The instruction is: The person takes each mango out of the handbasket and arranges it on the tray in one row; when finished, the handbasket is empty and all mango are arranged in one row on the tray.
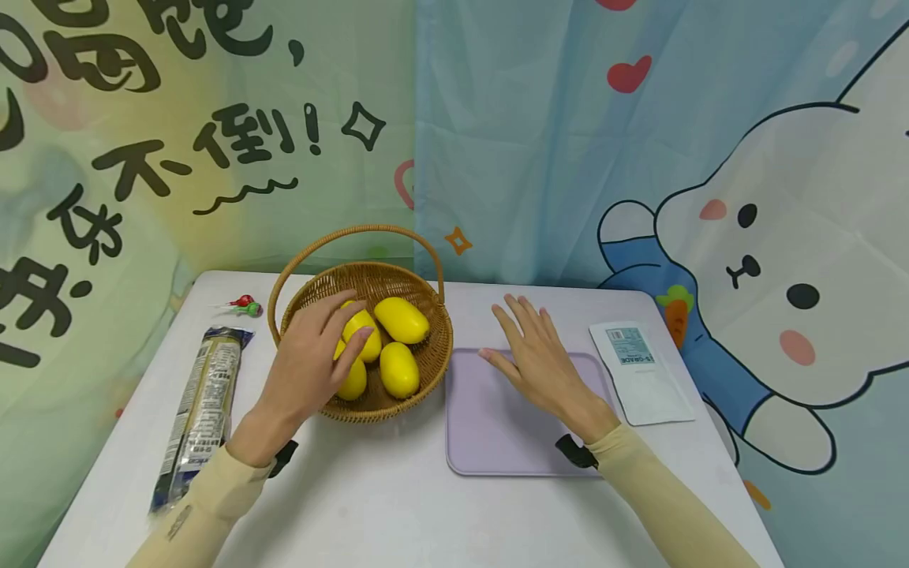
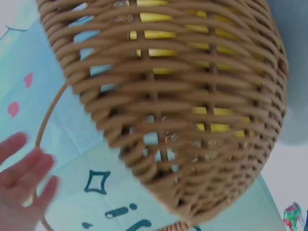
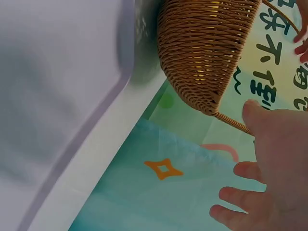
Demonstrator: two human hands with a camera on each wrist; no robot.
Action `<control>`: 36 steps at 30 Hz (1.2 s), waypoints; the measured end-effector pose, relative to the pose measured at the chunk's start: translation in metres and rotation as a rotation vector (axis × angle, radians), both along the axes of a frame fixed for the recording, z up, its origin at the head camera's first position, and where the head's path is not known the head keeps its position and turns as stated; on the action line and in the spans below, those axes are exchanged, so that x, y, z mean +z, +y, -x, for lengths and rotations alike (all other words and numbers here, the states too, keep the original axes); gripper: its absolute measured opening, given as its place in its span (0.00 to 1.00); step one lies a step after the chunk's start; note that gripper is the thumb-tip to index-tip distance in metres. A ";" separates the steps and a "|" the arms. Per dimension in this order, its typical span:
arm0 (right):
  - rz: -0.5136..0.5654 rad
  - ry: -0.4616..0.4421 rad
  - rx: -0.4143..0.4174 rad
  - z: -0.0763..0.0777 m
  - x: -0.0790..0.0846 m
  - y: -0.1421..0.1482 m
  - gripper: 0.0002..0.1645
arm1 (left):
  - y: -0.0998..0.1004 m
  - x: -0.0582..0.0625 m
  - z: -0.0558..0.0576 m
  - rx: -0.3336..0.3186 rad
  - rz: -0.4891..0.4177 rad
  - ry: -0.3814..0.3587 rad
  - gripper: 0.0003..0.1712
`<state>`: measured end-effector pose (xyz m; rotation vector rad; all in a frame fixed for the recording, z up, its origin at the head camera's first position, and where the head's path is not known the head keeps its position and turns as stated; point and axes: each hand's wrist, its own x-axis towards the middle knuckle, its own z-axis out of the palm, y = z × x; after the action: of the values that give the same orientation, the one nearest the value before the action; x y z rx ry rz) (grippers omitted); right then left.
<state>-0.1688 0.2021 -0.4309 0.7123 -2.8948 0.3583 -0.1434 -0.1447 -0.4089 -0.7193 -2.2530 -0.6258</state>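
In the head view a round wicker basket (image 1: 442, 364) with a tall handle holds several yellow mangoes (image 1: 402, 319). My left hand (image 1: 305, 363) hovers over the basket's left side, fingers loosely bent, and covers part of the fruit. Seen from the left wrist, that hand (image 2: 24, 175) has nothing in its fingers, and yellow shows through the basket weave (image 2: 178, 91). My right hand (image 1: 540, 363) is spread above a pale purple tray (image 1: 486, 442). The right wrist view shows its fingers (image 3: 248, 195) apart and holding nothing.
A long packaged bag (image 1: 202, 410) lies left of the basket. Behind it are red and green wrapped lollipops (image 1: 248, 307). A white labelled pouch (image 1: 642, 375) lies right of the tray. A printed curtain (image 1: 511, 142) hangs behind the white table (image 1: 383, 505).
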 end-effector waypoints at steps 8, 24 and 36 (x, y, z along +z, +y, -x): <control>0.083 0.117 0.084 0.000 0.006 -0.010 0.37 | -0.009 0.001 -0.008 0.117 -0.342 0.377 0.16; 0.154 0.234 0.166 0.001 0.021 -0.034 0.31 | -0.037 -0.037 -0.005 0.299 -0.322 0.159 0.32; 0.144 0.282 0.257 0.009 0.038 -0.061 0.29 | -0.038 -0.053 -0.005 0.272 -0.298 -0.170 0.28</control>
<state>-0.1775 0.1412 -0.3928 1.0218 -2.4918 0.4491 -0.1387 -0.1827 -0.4617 -0.2147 -2.2872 -0.8887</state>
